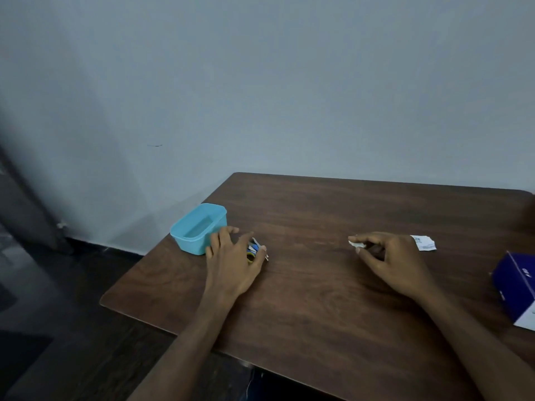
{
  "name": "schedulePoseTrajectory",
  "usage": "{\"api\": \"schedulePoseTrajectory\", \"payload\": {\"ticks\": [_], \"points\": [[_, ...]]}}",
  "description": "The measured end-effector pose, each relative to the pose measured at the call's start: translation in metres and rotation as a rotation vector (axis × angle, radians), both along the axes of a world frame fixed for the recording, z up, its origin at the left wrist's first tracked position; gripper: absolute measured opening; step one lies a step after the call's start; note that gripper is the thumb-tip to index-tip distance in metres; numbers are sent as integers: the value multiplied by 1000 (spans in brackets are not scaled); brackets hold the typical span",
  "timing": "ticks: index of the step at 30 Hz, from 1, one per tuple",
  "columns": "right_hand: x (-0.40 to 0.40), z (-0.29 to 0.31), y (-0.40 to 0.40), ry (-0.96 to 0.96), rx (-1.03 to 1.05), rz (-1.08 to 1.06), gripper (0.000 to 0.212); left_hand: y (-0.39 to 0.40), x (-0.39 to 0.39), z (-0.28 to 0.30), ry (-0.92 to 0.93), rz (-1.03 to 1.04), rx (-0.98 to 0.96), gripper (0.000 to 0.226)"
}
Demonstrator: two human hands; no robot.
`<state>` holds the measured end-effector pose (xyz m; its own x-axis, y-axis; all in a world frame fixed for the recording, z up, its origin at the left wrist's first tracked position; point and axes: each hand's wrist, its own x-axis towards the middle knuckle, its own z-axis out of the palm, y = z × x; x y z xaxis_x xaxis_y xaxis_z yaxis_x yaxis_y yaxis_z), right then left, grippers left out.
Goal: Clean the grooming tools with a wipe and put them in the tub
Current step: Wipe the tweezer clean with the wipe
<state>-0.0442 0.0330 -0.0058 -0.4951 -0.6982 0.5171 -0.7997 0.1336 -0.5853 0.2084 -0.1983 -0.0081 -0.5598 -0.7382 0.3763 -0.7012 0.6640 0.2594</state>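
Table [333, 285] edge beside tub [199, 228]

A single wide-angle head view looks forward and down from close above the near edge of the tabletop [333, 215], facing the wall [260, 82] at 12 o'clock, with the floor [58, 328] falling away toward 8 o'clock.

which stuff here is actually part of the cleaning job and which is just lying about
For the job:
- blue tub
- grooming tools under the left hand
- white wipe pinched by the right hand

Lying about:
- torn sachet
- dark blue box at the table's right edge
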Motion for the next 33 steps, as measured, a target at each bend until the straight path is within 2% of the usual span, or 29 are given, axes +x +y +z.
{"api": "schedulePoseTrajectory", "payload": {"ticks": [6,13,18,23,28,33], "points": [[-4,-1,4,-9,-4,-18,29,0,-1,2,-34,-55,90,68],[-5,-2,2,-2,26,-6,27,1,1,3,32,-104,95,47],[-5,-4,2,-7,31,-12,26,3,-2,5,-33,-235,41,38],[-7,-4,2,-11,35,-21,26,1,-10,13,-114,-303,55,44],[-9,-5,0,2,32,-18,27,8,-41,19,-166,-414,-5,49],[-10,-3,0,-40,-13,-47,24,20,-87,27,-145,-460,-58,30]]}}
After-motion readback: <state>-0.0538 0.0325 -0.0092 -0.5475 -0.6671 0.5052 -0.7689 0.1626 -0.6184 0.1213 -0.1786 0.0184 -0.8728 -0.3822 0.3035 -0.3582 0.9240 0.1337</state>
